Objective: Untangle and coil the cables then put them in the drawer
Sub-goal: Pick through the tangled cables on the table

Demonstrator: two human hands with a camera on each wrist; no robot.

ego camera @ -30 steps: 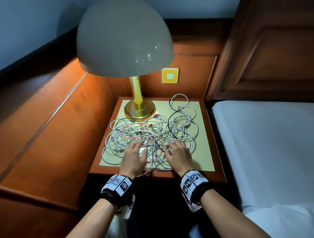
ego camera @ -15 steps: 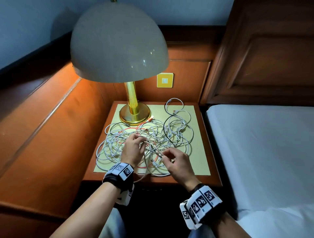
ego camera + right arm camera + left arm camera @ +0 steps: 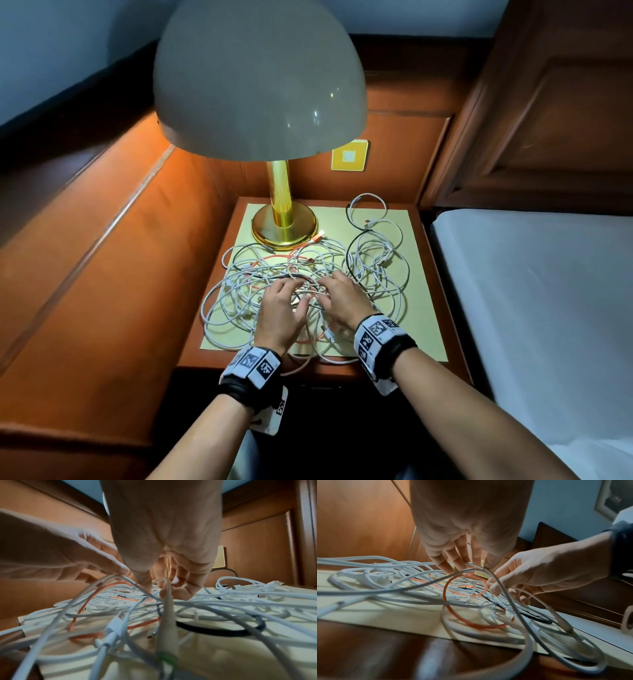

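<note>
A tangle of cables lies on a yellow mat on the wooden nightstand; most are white, with an orange cable and a black cable among them. Both hands are in the middle of the heap, side by side. My left hand reaches down with thumb and fingertips pinching a white cable that rises off the pile. My right hand has its fingers curled, and they pinch a beige-white cable that runs up to them.
A brass lamp with a wide grey shade stands at the mat's back left. A separate white cable loop lies at the back right. A white bed is on the right, wood panelling on the left.
Both hands moved from the near edge of the tangle into its middle and came close together. Their fingers now pinch raised cables instead of lying flat on the heap.
</note>
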